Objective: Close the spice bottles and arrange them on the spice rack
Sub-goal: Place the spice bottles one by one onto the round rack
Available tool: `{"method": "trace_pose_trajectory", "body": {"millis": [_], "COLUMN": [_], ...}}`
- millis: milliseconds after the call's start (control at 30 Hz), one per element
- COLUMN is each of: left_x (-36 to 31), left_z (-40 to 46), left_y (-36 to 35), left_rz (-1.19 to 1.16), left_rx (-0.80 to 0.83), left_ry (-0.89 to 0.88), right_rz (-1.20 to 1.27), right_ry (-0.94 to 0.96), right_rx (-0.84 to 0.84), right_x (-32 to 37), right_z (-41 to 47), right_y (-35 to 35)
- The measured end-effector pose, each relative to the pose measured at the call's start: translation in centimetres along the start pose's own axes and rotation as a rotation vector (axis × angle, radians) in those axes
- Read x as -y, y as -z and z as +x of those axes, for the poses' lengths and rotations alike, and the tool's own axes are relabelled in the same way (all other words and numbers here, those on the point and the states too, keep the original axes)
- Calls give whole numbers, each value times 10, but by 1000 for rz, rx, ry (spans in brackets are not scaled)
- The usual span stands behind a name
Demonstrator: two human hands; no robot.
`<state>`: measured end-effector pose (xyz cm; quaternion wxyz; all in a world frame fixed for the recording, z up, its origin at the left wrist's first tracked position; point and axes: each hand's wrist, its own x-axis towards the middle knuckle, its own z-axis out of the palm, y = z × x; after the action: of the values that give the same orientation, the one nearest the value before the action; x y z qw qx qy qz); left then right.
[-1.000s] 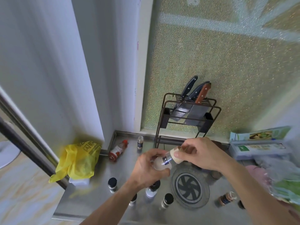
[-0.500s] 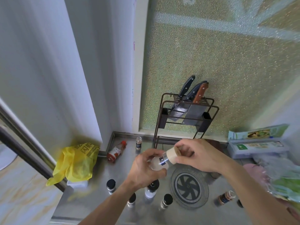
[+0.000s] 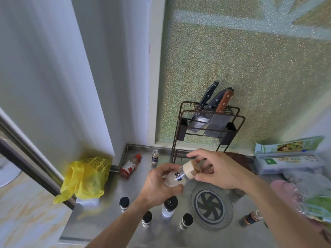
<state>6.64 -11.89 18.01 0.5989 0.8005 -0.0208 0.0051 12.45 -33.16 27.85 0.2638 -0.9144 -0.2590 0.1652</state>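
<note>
My left hand (image 3: 159, 185) grips the body of a clear spice bottle (image 3: 176, 177) with pale powder, tilted up to the right. My right hand (image 3: 216, 169) pinches its beige wooden cap (image 3: 190, 169) with the fingertips. Behind them stands a dark wire spice rack (image 3: 180, 126) holding knives. Several black-capped bottles (image 3: 186, 221) stand on the steel counter (image 3: 100, 224) below my hands. A small uncapped bottle (image 3: 155, 156) stands by the rack's left leg, a red-capped bottle (image 3: 130, 165) lies on its side, and a brown bottle (image 3: 251, 217) lies at the right.
A round drain cover (image 3: 211, 205) sits in the counter under my right wrist. A yellow plastic bag (image 3: 86, 178) lies at the counter's left edge. Boxes of wrap (image 3: 288, 161) and bagged items (image 3: 311, 199) crowd the right side. Frosted glass backs the rack.
The bottle has tilted a little more upright and my right fingers have shifted round the cap; both hands stay in about the same place above the counter.
</note>
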Motion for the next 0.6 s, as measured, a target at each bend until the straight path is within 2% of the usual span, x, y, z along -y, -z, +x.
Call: {"method": "trace_pose_trajectory", "body": {"millis": [200, 333, 600], "left_x": [9, 22, 54], "left_z": [5, 12, 39], "left_y": [-2, -7, -15], "left_rz": [0, 26, 160], "left_rx": [-36, -51, 41], "left_ry": [-19, -7, 27], "right_rz": [71, -3, 43], "right_ry": [-79, -121, -169], "right_rx": [-181, -269, -187], "right_x": [-2, -7, -32], "right_z": [13, 25, 46], "right_y": [-16, -37, -66]}}
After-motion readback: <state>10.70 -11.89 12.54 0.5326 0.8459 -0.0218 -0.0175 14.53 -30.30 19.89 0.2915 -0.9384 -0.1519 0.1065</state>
